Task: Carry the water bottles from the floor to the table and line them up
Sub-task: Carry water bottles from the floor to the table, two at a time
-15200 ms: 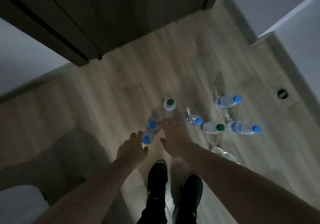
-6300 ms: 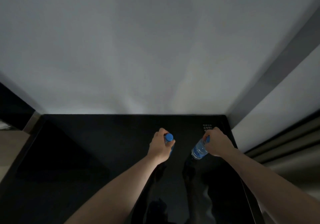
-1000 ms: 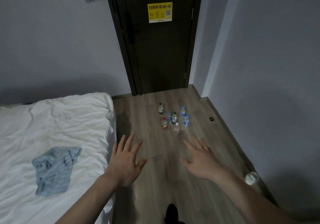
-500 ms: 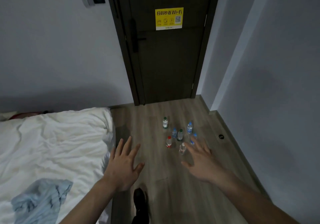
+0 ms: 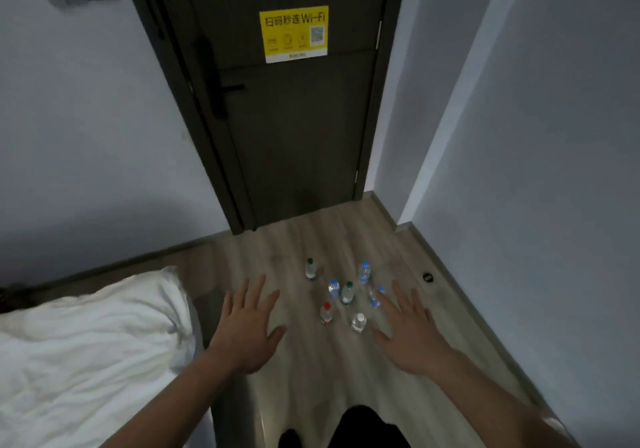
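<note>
Several small clear water bottles stand upright in a cluster on the wooden floor ahead, before the door. A green-capped bottle [image 5: 310, 269] is farthest left and back. Nearer stand a red-capped bottle [image 5: 326, 313] and a white-capped bottle [image 5: 358, 322]; blue-capped ones [image 5: 364, 271] stand behind them. My left hand [image 5: 246, 330] is spread open, held out in the air to the left of the cluster. My right hand [image 5: 408, 333] is spread open to the right, its fingertips overlapping a blue-capped bottle [image 5: 375, 297] in the picture. Neither hand holds anything. The table is out of view.
A bed with white bedding [image 5: 86, 354] fills the lower left, edging the floor strip. A dark closed door [image 5: 294, 108] with a yellow Wi-Fi sticker stands behind the bottles. Grey walls close in at the right; a round doorstop [image 5: 428, 277] sits by the skirting.
I have moved closer to the bottles; they sit larger and lower in view, now between my open hands. The blue cloth on the bed has left the view.
</note>
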Available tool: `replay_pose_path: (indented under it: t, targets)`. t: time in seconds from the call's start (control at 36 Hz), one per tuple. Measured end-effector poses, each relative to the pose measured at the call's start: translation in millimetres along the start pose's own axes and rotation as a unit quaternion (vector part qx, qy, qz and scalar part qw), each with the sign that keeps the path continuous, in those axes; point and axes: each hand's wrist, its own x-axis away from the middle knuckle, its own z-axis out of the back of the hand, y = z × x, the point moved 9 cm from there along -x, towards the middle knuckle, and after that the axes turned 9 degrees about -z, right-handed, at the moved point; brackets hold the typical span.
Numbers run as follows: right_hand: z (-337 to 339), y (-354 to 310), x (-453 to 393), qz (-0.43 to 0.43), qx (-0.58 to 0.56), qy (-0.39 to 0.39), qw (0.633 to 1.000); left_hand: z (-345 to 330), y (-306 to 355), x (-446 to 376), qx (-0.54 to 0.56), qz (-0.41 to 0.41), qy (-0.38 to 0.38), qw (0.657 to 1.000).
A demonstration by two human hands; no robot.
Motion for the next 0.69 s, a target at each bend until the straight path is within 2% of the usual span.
replay_pose_path:
  t: [0.22,0.44,0.69]
  targets:
    - [15.2,3.2,-92.3,-0.044,0.004,-0.019,0.999,8.5,-20.3,-115.2,0.005,-0.043,-0.040,0.998]
    - [36.1,-7.6,-200.7,-0.050,-0.001,-0.044,0.998,17.7,-32.9,-216.1,-0.032,-0.072,-0.082,0.994]
    - [65.7,-28.2,-279.9,-0.068,-0.006,-0.025,0.997,23.6,-58.5,-323.1,-0.050,-0.108,-0.088,0.989]
